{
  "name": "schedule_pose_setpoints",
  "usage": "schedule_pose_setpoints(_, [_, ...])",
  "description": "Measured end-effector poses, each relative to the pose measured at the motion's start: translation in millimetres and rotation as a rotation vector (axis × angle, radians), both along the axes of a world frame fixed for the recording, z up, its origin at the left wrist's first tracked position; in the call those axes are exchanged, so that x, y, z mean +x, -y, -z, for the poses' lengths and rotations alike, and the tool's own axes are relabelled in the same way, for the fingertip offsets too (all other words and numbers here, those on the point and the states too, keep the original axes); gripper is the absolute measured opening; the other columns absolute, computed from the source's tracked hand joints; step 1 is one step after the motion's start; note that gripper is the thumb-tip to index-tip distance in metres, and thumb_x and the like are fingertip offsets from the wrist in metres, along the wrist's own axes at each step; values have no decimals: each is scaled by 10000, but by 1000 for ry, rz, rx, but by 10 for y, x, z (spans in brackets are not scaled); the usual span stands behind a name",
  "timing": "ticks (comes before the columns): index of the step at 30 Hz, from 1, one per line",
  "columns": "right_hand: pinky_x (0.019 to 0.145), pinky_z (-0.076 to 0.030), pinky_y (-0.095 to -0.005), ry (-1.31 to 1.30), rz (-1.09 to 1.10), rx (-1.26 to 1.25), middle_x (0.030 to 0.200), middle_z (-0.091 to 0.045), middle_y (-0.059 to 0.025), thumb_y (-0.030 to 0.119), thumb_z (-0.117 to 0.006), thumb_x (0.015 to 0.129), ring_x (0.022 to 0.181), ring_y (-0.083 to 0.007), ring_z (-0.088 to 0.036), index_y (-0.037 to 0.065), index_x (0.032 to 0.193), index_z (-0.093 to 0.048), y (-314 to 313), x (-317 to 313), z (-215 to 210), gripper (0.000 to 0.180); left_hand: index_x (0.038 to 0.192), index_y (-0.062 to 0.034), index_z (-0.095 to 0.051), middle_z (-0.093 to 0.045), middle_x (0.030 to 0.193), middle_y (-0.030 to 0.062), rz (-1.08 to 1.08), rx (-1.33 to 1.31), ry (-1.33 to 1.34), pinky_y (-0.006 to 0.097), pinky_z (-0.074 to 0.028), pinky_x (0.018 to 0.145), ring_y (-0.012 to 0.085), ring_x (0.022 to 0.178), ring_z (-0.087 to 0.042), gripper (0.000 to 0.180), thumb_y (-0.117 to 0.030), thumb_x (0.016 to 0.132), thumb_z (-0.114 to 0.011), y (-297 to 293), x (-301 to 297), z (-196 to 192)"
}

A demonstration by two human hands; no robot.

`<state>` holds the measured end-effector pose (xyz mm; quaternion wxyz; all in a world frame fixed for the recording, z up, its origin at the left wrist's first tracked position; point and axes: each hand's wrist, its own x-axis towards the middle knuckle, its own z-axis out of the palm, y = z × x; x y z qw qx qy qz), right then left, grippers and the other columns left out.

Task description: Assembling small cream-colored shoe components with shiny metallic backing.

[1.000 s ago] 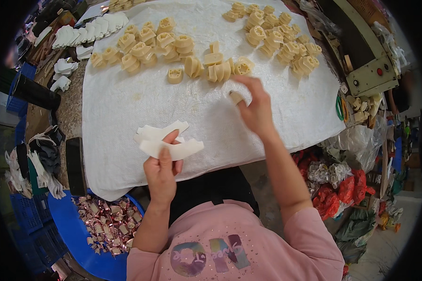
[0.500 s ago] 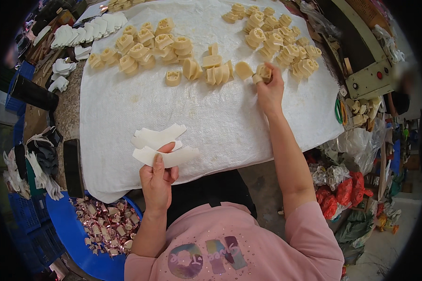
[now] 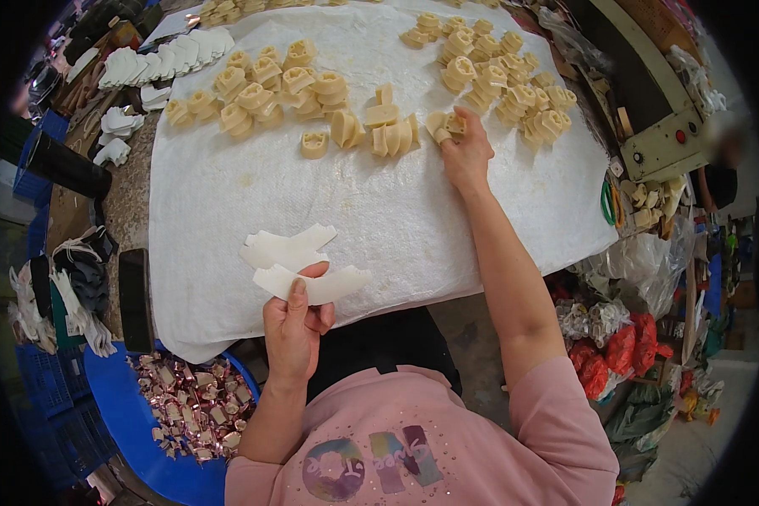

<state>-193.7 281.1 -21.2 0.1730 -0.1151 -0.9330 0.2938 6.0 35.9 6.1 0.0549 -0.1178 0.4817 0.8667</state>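
Note:
My left hand (image 3: pixel 293 333) pinches a thin white curved cut piece (image 3: pixel 339 285) between thumb and fingers, low over the front of the white cloth (image 3: pixel 379 215). Just beyond it another white cut piece (image 3: pixel 287 246) lies on the cloth. Out at the far middle, my right hand (image 3: pixel 469 158) is closed on a cream block (image 3: pixel 455 124), a small hollow-topped heel-shaped part; my fingers cover some of it. Beside that hand, to its left, stands a short row of cream blocks (image 3: pixel 391 137). Larger groups of such blocks spread at the far left (image 3: pixel 257 99) and far right (image 3: pixel 491 80).
A blue tub (image 3: pixel 114 396) of shiny pinkish pieces sits at the lower left. Stacked white cut pieces (image 3: pixel 167 61), a black cylinder (image 3: pixel 66 166) and a dark phone-like slab (image 3: pixel 135 299) line the left side. A greenish machine (image 3: pixel 658 126) and red bags (image 3: pixel 620 350) are on the right.
My right hand has shifted left with the cream block, toward the row of blocks. My left hand has moved slightly right, still pinching the white piece.

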Motion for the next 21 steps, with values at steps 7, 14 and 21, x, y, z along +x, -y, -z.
schedule_pose_setpoints(7, [779,-470,-384,-410,-229,-114,962,-548,-131,-58,-618,739,866,-301,-571,47,1154,-523,35,462,73,439,1150,48,-557,-551,740,42,11,-3,3,206,-347,496,74,588,-454,364,-245,995,-406,17,-9,48])
schedule_pose_setpoints(14, [850,-453,-382,-283,-136,-68,1039,-545,-163,-74,-601,717,947,-315,-551,59,1162,-515,47,188,58,473,1161,43,-550,-533,684,41,44,4,-11,211,-344,496,81,572,-442,369,-250,996,-398,-23,-3,12])
schedule_pose_setpoints(21, [825,-468,-398,-416,-292,-158,1031,-536,-153,-112,-575,695,943,-331,-534,48,1104,-529,128,479,53,442,1142,39,-565,-527,665,46,4,-4,20,206,-342,486,85,560,-440,365,-250,996,-396,32,22,52])
